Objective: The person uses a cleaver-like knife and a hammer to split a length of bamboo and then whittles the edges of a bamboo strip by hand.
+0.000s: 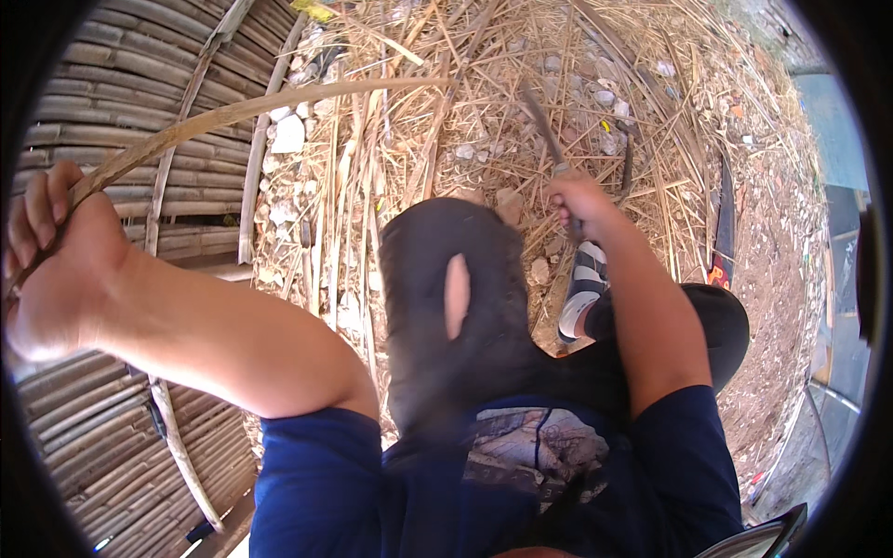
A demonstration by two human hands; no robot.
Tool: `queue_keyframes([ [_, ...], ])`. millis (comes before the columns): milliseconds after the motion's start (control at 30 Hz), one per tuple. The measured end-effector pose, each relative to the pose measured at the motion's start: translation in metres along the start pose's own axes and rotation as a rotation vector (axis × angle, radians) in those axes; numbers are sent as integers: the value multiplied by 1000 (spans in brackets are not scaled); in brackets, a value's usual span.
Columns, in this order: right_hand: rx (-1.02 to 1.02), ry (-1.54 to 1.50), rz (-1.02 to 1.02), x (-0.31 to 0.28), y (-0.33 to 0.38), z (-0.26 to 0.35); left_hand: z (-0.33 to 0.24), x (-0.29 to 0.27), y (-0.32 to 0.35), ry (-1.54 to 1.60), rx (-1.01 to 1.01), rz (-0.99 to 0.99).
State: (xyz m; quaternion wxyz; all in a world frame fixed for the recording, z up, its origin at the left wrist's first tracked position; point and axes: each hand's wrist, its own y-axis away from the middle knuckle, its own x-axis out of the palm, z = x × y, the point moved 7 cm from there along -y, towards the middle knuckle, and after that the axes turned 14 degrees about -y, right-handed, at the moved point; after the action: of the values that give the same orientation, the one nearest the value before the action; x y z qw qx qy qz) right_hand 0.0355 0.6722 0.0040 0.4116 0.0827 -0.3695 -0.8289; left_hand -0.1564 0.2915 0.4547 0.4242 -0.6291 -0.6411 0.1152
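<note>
My left hand (70,265), raised at the far left, is closed around a long, curved strip of wood or bamboo (251,110). The strip arcs to the right, and its thin end lies over the straw-covered ground ahead of my knee. On the right, beside my lower leg, my right hand (584,205) grips the handle of a long, dark-bladed knife (542,126). Its blade points away from me, over the litter. The strip's end and the blade appear apart from each other.
A wall of bamboo slats (121,130) runs along the left. Dry stalks (419,153) and pale stones (288,135) cover the ground. To the right lies a hand saw (724,214) with a dark blade and red-orange handle. Blue-grey panels (842,158) stand at the far right.
</note>
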Motion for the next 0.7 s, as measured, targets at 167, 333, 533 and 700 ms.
queue_keyframes([
  [167, -66, 78, 49, -43, 54, 51, 33, -147, 13, 0, 4, -611],
  [333, -152, 262, -83, -86, 106, 97, 112, -299, 114, -432, -310, -1040],
  [533, -230, 493, -194, -144, 139, 122, 217, -422, 354, -1297, -1207, -140],
  [700, -186, 450, -294, -159, 136, 117, 206, -395, 472, -1801, -1026, 682],
])
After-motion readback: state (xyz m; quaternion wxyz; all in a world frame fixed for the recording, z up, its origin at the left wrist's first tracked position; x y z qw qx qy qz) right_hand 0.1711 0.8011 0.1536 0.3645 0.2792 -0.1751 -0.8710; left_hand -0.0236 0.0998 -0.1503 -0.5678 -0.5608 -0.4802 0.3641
